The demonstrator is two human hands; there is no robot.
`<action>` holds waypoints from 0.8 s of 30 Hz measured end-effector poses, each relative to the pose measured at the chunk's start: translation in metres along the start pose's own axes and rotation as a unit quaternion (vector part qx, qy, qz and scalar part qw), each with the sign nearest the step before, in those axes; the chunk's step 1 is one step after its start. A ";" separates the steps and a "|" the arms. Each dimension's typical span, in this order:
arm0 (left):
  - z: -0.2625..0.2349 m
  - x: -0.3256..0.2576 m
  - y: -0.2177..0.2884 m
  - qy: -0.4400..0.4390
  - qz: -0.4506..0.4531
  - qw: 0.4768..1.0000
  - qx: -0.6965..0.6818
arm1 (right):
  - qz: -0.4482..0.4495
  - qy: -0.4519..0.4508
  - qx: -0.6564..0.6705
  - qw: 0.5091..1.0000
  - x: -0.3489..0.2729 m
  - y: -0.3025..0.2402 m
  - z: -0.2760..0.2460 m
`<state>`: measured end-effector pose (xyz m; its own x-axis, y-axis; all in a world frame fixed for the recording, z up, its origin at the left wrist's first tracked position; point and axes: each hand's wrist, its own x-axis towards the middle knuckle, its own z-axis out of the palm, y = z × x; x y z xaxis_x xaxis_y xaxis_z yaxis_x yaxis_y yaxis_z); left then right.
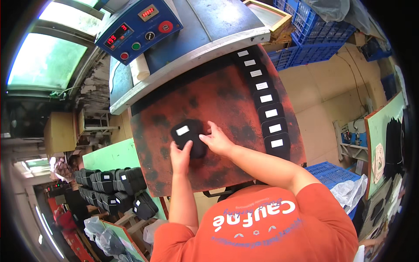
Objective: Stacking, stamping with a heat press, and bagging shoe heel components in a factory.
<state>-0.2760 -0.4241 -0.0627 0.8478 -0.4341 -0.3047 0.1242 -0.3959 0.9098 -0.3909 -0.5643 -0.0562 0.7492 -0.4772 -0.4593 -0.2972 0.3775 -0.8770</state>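
Observation:
A black rounded case (195,147) with a white label lies on the reddish, dark-stained board in front of me. My left hand (180,158) grips its near left edge, thumb on top and fingers at the side. My right hand (217,139) is at the case's right side, thumb and forefinger spread apart with a gap between them; the thumb tip is close to the case's edge, and I cannot tell whether it touches. A row of overlapping black cases (276,153) with white labels runs along the board's right side.
Beyond the board (161,174) stands a metal-topped machine table (209,22) with a blue control box (139,32). Stacked black cases (104,181) sit on a green surface at left. Blue crates (301,26) stand at far right, another blue crate (327,172) nearer.

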 end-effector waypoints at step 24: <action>0.171 0.136 0.078 -0.093 0.073 0.990 -0.080 | -0.101 -0.020 0.567 0.817 -0.042 -0.016 -0.166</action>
<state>-0.2393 -0.6529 -0.0815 0.7547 -0.6248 -0.2002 0.1001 -0.1918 0.9763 -0.5157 -0.6825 -0.0463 0.7411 -0.6027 -0.2959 0.5576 0.7980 -0.2287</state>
